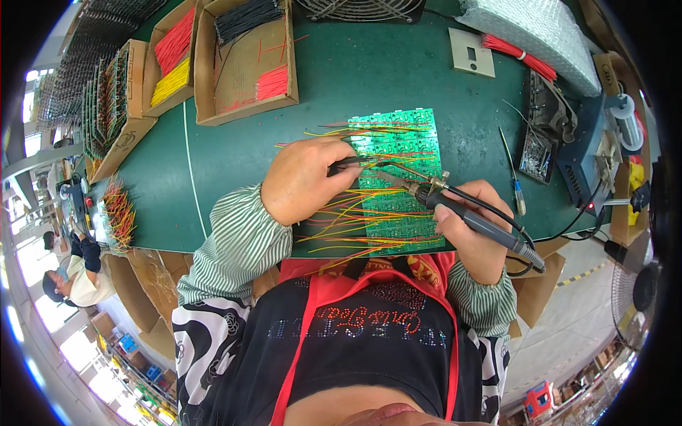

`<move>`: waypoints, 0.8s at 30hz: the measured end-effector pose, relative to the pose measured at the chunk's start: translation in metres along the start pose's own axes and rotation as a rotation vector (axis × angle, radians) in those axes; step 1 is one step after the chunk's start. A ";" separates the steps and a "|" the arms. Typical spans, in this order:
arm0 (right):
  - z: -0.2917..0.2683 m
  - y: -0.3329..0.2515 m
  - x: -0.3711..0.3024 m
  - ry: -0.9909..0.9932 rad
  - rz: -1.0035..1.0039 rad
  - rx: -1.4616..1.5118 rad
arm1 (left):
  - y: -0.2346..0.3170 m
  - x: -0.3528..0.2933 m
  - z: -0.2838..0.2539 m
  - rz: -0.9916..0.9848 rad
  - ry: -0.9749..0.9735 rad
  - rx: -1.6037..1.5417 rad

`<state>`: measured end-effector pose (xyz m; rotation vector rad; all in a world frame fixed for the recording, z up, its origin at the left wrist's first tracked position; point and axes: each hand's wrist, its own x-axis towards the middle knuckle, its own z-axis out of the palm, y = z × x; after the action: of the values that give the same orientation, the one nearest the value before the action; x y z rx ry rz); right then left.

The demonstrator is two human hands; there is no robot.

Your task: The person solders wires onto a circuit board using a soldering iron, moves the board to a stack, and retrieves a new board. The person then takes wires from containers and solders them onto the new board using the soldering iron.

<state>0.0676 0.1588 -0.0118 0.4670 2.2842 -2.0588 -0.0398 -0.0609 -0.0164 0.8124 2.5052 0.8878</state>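
A green circuit board panel (401, 145) lies on the bench before me, with rows of red, yellow and dark wires (341, 219) running off its left side. My left hand (307, 176) is closed over the panel's left edge, pinching a small bunch of black wires (345, 165) whose ends reach over the board. My right hand (474, 231) grips a grey-handled soldering iron (477, 221) from the right. A thin feed tube is clamped to the iron, and its tip lies over the middle of the panel, close to the wire ends.
Cardboard trays of red, yellow and black wires (249, 64) stand at the back left, beside a box of boards (117, 106). On the right are a screwdriver (518, 192), a parts tray (538, 153) and a blue soldering station (586, 167). Wired boards (117, 213) lie far left; a person (78, 277) sits beyond.
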 end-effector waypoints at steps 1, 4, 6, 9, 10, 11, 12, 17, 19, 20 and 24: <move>0.000 -0.001 0.000 0.011 0.006 0.022 | 0.000 0.000 0.000 -0.001 -0.004 -0.003; -0.003 -0.005 -0.003 0.034 0.008 0.050 | -0.001 0.000 -0.001 0.005 -0.008 -0.003; -0.007 -0.007 -0.005 0.047 0.005 0.059 | -0.001 0.000 -0.001 0.013 -0.009 0.001; -0.011 -0.009 -0.007 0.047 0.009 0.058 | -0.001 0.000 0.000 0.011 -0.008 0.007; -0.012 -0.009 -0.008 0.049 0.002 0.046 | -0.001 -0.001 0.000 0.006 -0.003 0.024; -0.013 -0.009 -0.009 0.053 -0.004 0.033 | 0.000 -0.001 0.000 0.002 0.001 0.041; -0.014 -0.010 -0.010 0.053 -0.005 0.033 | 0.000 -0.002 -0.002 0.003 0.001 0.041; -0.018 -0.005 -0.014 0.081 -0.012 0.010 | 0.001 -0.008 -0.027 -0.032 0.361 0.336; -0.019 -0.003 -0.015 0.092 -0.004 0.015 | 0.013 -0.007 -0.034 -0.032 0.404 0.321; -0.018 -0.004 -0.014 0.100 0.001 0.016 | 0.018 -0.007 -0.036 -0.033 0.453 0.302; -0.017 -0.007 -0.014 0.107 0.012 0.017 | 0.023 0.000 -0.002 0.169 0.170 0.148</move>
<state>0.0825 0.1722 0.0006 0.6051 2.3166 -2.0985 -0.0319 -0.0474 0.0004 1.0508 2.7075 0.8652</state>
